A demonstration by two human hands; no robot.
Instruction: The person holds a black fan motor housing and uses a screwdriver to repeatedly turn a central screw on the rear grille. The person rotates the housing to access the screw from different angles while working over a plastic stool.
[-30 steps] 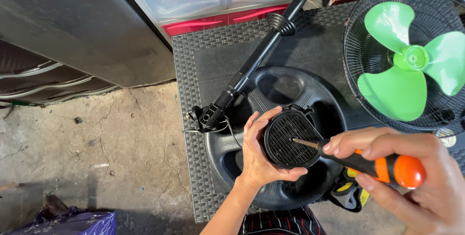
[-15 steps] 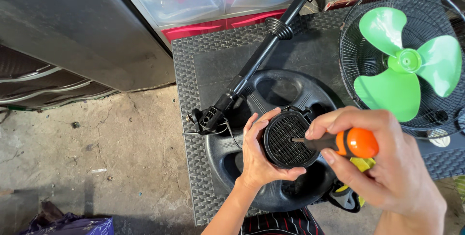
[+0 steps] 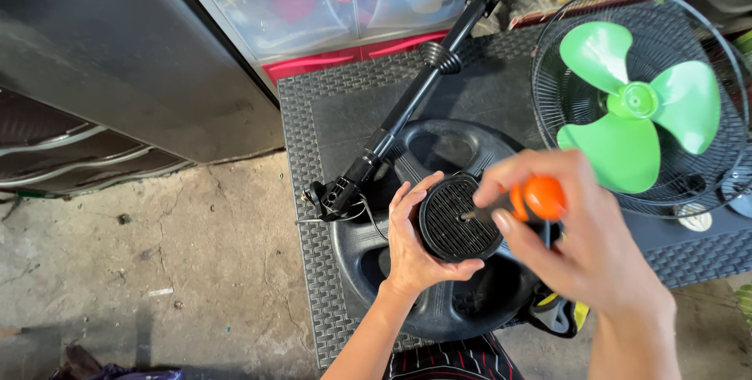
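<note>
So left hand [image 3: 415,251] grips the round black slotted motor cover [image 3: 457,218], right hand [image 3: 576,231] clenches the orange-handled screwdriver [image 3: 525,201] in it; screw looks unfinished

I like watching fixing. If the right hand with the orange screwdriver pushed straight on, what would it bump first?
Probably the round black grille. The right hand aims the screwdriver leftward at its middle; the tip looks already on it, though depth is unclear.
</note>
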